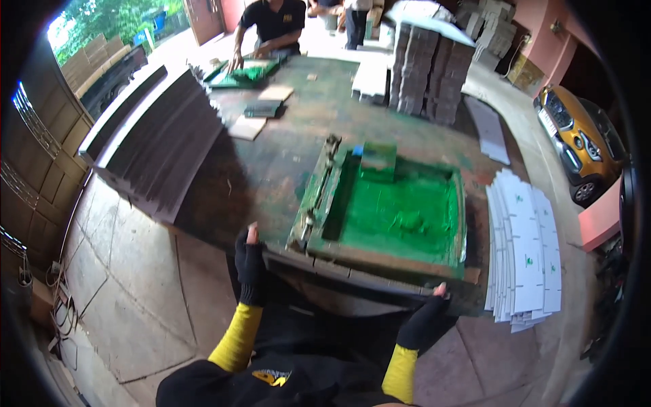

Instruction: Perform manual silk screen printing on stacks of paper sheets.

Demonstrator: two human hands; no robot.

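A screen-printing frame (319, 252) lies on the table, its mesh spread with wet green ink (400, 217). A green-smeared squeegee (378, 161) rests at the frame's far side. Along the frame's left side runs a hinge bar (315, 193). My left hand (251, 263), in a black fingerless glove, is at the near table edge, left of the frame, thumb up. My right hand (426, 320), gloved alike, is near the frame's front right corner. Both look closed around a dark edge between them; whether it is a sheet or the table's rim I cannot tell.
Dark board stacks (159, 139) stand at the left. White printed sheets (525, 251) fan out at the right edge. A tall cardboard stack (430, 71) rises behind. Across the table (271, 173), a person (271, 30) reaches over another green frame (244, 74).
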